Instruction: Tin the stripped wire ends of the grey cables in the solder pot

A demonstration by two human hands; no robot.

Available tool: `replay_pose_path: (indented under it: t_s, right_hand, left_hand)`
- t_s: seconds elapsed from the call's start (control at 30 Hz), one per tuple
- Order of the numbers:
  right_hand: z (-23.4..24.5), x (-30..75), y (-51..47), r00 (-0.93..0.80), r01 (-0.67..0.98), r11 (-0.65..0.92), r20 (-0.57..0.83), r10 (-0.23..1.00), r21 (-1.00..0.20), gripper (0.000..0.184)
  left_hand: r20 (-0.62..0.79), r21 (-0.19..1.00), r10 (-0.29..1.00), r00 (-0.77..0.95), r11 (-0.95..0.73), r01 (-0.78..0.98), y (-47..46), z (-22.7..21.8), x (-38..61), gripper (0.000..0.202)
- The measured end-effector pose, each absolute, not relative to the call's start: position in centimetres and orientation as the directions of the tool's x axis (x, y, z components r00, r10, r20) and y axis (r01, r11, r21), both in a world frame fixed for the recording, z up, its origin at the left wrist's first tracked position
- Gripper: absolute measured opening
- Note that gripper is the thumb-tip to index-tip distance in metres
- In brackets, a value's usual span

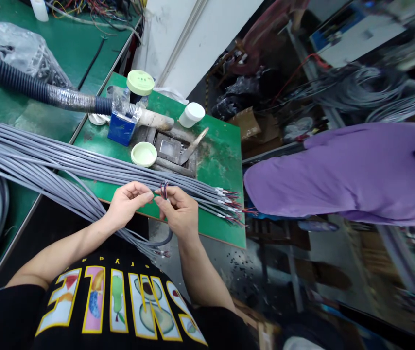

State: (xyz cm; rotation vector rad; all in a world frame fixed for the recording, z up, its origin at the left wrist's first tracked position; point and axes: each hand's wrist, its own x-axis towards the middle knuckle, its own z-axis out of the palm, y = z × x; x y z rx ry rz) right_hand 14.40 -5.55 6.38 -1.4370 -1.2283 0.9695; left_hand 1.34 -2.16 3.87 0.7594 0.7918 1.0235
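Note:
My right hand (181, 211) is closed around the end of a grey cable, whose thin dark and reddish wires (164, 188) stick up between thumb and fingers. My left hand (127, 201) is pinched right beside it, thumb against fingertips; a thin wire seems to be at the tips, but it is too small to make out. Behind both hands runs a bundle of grey cables (94, 158), ending at the right in stripped, coloured wire ends (231, 201). More grey cables (156, 250) hang below the hands, near my shirt.
On the green table (225, 146) stand a solder pot (169, 148) with a flat scraper (195, 146), a pale green lid (144, 154), a white cup (192, 114), a lidded tub (140, 83) and a blue box (121, 129) under a black hose (21, 75). A person's purple sleeve (338, 170) is at right.

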Motion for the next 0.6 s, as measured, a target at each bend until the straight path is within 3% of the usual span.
replay_pose_path:
  t_s: [0.13,0.3,0.43,0.6]
  right_hand:
    - [6.2,14.5,-5.3,0.164,0.272,0.095,0.143,0.976,-0.958,0.008]
    - [7.1,15.6,-2.6,0.093,0.405,0.133,0.185,0.978,-0.905,0.014]
    - [7.6,17.1,2.1,-0.005,0.550,0.239,0.283,0.959,-0.800,0.015]
    - [6.8,17.2,7.4,-0.186,0.753,0.279,0.215,0.959,-0.595,0.020]
  left_hand:
    - [-0.202,0.838,0.937,0.284,0.315,-0.445,-2.2,3.7,1.6,0.033]
    - [-0.175,0.890,0.958,0.227,0.253,-0.379,-1.7,4.0,1.0,0.030]
    - [0.000,0.994,0.980,0.198,0.022,-0.111,-1.1,3.6,-0.5,0.017]
    - [0.168,0.947,0.945,0.280,-0.233,0.220,-0.3,1.1,-1.5,0.008]
